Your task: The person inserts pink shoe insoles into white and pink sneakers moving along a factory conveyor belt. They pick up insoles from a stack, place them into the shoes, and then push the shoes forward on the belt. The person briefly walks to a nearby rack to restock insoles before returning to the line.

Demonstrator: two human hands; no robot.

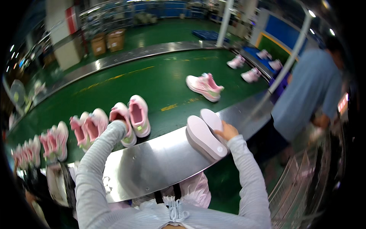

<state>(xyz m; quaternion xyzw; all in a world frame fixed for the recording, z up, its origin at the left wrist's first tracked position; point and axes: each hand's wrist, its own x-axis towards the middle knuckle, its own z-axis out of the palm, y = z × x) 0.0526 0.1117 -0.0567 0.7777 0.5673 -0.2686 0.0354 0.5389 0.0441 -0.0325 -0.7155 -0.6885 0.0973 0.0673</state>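
Observation:
Two stacks of pale pink insoles lie on the metal ledge in front of me; the nearer insole stack has a small round white mark at its heel end. My right hand is closed on the edge of the farther insole. Over to the left, my left hand reaches into the opening of a pink shoe, its fingers hidden inside. Touching that shoe's right side stands another pink shoe with a light green heel tab. Alone farther out on the green belt, a pink shoe lies turned sideways.
More pink shoes line the left side of the green conveyor belt. At the far right, several shoes rest on and beside a blue surface. A person in a blue shirt stands to my right, near a metal pole and a wire rack.

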